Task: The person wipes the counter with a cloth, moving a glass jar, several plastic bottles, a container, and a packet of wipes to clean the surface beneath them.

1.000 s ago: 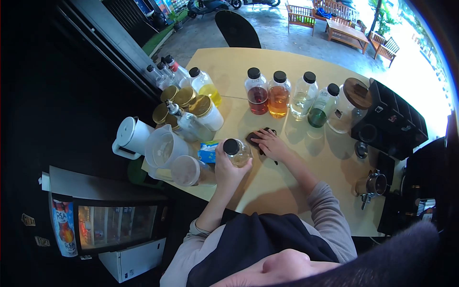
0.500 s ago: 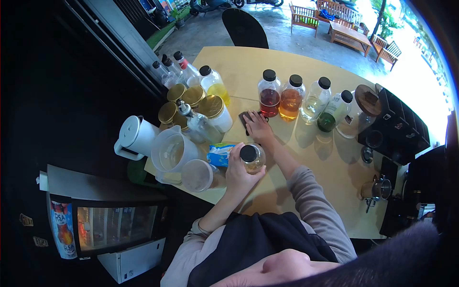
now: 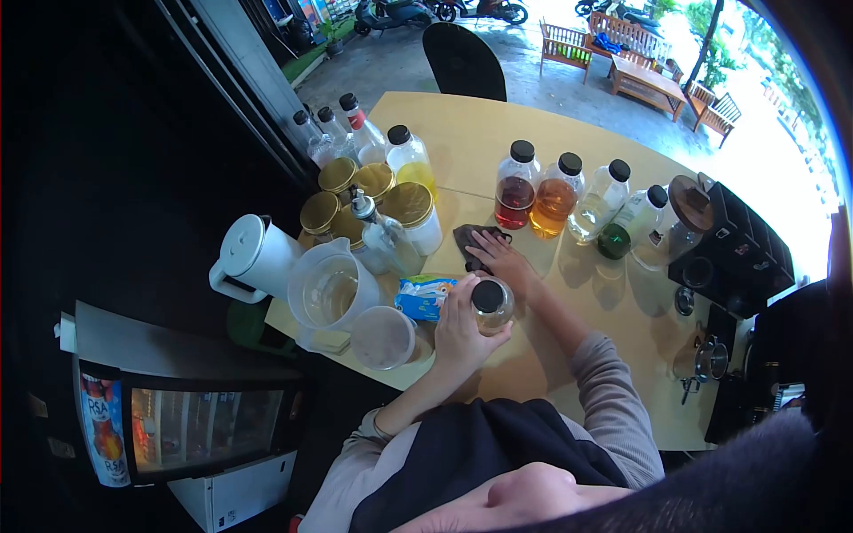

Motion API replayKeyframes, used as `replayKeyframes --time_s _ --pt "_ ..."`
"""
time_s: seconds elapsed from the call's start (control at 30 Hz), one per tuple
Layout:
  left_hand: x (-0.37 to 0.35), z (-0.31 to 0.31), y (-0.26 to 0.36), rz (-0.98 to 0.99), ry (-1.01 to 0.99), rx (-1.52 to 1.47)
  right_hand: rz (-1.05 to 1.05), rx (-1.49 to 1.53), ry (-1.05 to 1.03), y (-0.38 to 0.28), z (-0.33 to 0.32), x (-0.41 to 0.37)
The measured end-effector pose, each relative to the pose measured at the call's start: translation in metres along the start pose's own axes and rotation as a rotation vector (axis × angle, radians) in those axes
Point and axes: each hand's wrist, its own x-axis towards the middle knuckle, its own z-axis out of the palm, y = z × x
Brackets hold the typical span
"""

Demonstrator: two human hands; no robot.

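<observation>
My left hand (image 3: pixel 466 330) is wrapped round a clear bottle (image 3: pixel 502 317) with a black cap, held above the near side of the table. What is inside the bottle is hard to make out. Flat on a dark cloth (image 3: pixel 473 256) lies my right hand (image 3: pixel 500 256), fingers stretched out over it on the tabletop. Just left of the held bottle sits a blue packet (image 3: pixel 418 298). Beyond the cloth stand capped bottles with red (image 3: pixel 514 200), orange (image 3: pixel 554 209), pale (image 3: pixel 590 218) and green (image 3: pixel 617 238) liquid.
At left are gold-lidded jars (image 3: pixel 409 206), a pump bottle (image 3: pixel 391 242), a clear pitcher (image 3: pixel 330 289), a lidded tub (image 3: pixel 384 339) and a white kettle (image 3: pixel 253 258). A black organizer (image 3: pixel 742 253) and a metal portafilter (image 3: pixel 708 360) are at right. A drinks fridge (image 3: pixel 209 422) stands lower left.
The view has shifted, so the table's contents sit farther right. My right hand and the cloth have come slightly nearer, and the cloth looks more spread out. My left hand still grips the bottle.
</observation>
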Motion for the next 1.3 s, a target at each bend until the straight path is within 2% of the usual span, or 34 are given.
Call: replayKeyframes --time_s 0.03,0.1,0.2,0.47,0.53,0.7,0.83,1.0,1.13,1.3 --pt "0.001 0.001 -0.002 -0.004 -0.004 -0.005 0.005 0.001 -0.005 -0.001 0.005 0.005" --pt "0.0 0.001 -0.005 0.033 0.0 -0.004 0.026 -0.033 0.152 -0.001 0.02 0.019" --pt "0.0 0.002 -0.006 0.035 -0.011 -0.003 0.112 -0.034 0.158 0.007 0.033 0.045" --pt "-0.001 0.001 -0.006 0.019 -0.014 -0.006 0.243 0.001 -0.012 0.027 0.036 0.112" --pt "-0.003 0.002 -0.006 0.011 -0.013 -0.019 0.229 0.006 0.044 0.028 0.037 0.11" --pt "-0.002 0.002 -0.007 0.037 0.003 -0.006 0.128 0.105 -0.162 0.018 0.02 0.09" --pt "-0.001 0.002 -0.006 0.019 -0.013 0.004 0.155 0.153 -0.172 0.012 0.013 0.088" --pt "-0.003 0.002 -0.008 0.044 0.003 0.014 0.209 0.01 0.114 0.032 0.061 0.11" --pt "-0.003 0.002 -0.007 0.031 -0.005 0.016 0.369 0.005 0.004 0.032 0.048 0.142" --pt "-0.002 0.0 -0.002 0.015 0.014 0.022 0.393 0.003 -0.004 0.037 0.053 0.153"
